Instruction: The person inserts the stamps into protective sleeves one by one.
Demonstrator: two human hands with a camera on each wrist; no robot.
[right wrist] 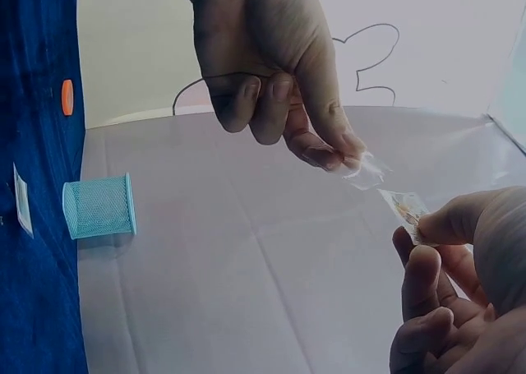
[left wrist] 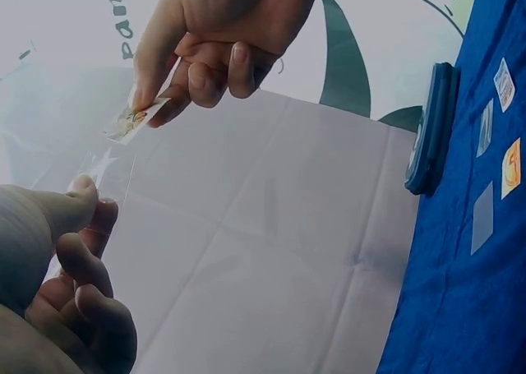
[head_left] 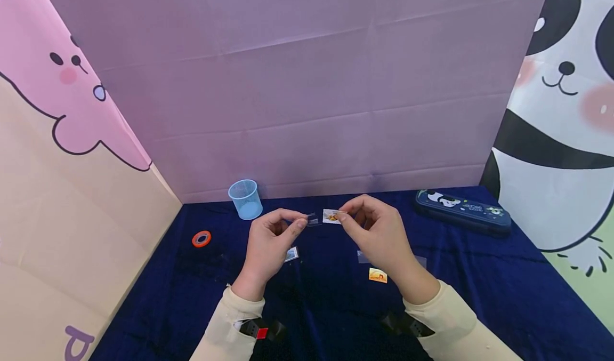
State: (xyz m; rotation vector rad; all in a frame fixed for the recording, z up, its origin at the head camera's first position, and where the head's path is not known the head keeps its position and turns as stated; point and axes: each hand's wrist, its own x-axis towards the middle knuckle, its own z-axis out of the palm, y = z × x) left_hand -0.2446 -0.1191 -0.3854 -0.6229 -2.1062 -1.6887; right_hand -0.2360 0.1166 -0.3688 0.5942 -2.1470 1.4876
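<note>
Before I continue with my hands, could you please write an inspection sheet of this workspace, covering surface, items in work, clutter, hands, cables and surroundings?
Surface: dark blue cloth, with some creases.
Items in work: small printed card and clear plastic piece, held close together; the card is not inside it.
Clutter: blue mesh cup, orange ring, dark blue case, orange card, another card partly behind the left hand.
Hands: left hand pinches the plastic piece; right hand pinches the printed card.
Cables: nothing seen.
Surroundings: plain mauve backdrop behind; panda panel at right; pink cartoon panel at left.
</note>
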